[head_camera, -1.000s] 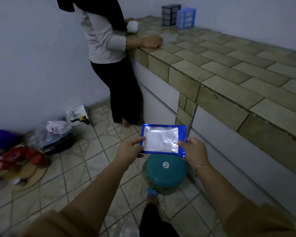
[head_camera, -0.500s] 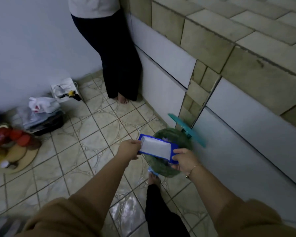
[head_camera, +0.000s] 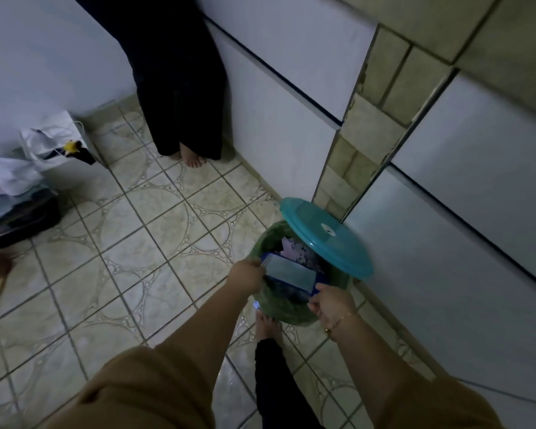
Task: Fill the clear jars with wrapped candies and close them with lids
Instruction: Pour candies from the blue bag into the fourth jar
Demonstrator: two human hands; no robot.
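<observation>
An empty blue-edged plastic pouch (head_camera: pixel 291 271) with a pale middle lies across the mouth of a green-lined pedal bin (head_camera: pixel 279 308) on the floor. My left hand (head_camera: pixel 247 275) pinches the pouch's left end. My right hand (head_camera: pixel 330 301) grips its right end at the bin's rim. The bin's teal lid (head_camera: pixel 325 235) stands tilted up behind the pouch. My bare foot (head_camera: pixel 266 325) rests at the bin's base. No jars, candies or jar lids show in this view.
Another person's dark trousers and bare foot (head_camera: pixel 192 157) stand by the white cabinet doors (head_camera: pixel 276 125) at the far end. A white paper bag (head_camera: pixel 59 147) and piled bags (head_camera: pixel 10 196) sit on the tiled floor at left. The tiled counter front (head_camera: pixel 372 125) rises at right.
The view has tipped down from the counter to the floor. The bin lid has swung up, and both hands have lowered the pouch into the bin's mouth.
</observation>
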